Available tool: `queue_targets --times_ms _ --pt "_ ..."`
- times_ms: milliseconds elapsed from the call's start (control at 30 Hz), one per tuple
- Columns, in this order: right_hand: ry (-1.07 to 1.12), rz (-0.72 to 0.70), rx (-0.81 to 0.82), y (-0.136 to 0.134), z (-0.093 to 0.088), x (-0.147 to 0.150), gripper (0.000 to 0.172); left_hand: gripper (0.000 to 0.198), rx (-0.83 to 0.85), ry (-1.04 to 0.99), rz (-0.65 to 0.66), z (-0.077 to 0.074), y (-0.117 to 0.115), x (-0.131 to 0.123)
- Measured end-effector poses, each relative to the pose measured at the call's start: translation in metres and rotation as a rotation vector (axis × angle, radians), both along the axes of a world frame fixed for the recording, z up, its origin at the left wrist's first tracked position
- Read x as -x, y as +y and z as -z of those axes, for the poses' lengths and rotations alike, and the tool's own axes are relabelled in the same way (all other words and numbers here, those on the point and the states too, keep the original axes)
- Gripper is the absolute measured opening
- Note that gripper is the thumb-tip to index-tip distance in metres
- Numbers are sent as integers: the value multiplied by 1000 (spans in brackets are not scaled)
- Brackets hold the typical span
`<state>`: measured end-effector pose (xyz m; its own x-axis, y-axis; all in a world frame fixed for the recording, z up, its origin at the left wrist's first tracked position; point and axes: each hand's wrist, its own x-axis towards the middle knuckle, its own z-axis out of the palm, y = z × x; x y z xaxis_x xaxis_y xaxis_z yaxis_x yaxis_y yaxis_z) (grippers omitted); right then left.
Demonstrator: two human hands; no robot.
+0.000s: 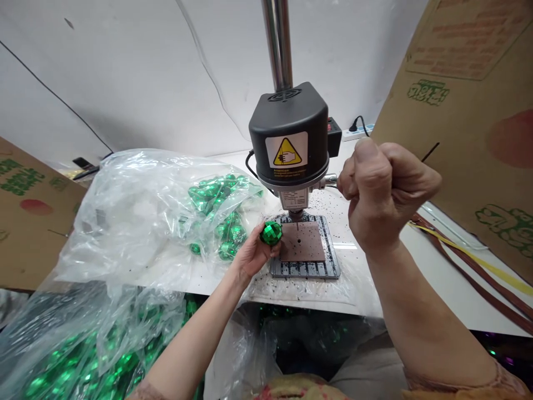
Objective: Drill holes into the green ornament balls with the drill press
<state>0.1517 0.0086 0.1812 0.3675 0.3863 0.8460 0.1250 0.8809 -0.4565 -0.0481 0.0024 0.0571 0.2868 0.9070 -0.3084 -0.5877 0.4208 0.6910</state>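
A small bench drill press stands on the white table, its black motor housing bearing a yellow warning sticker. Its bit hangs just above a brown pad on the grey slotted base. My left hand pinches a faceted green bead at the pad's left edge, just left of the bit. My right hand is raised in a fist, closed round the thin feed lever on the drill's right side.
A clear plastic bag with several green beads lies left of the drill. A second bag of beads hangs below the table edge. Cardboard sheets lean at right and left. Brown and yellow straps cross the table at right.
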Motion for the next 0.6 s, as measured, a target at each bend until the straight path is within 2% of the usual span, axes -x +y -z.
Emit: queue_targets --times_ms 133,267,467,600 --pt "27 -12 12 0 0 0 45 32 -37 16 28 1 -2 4" --pt "41 -35 22 0 0 0 47 35 -89 104 -18 2 -2 4" --pt "42 -21 9 1 -1 0 48 49 -359 566 -67 13 -5 0" --pt "36 13 7 1 -7 1 47 48 -422 704 -82 23 -3 -6"
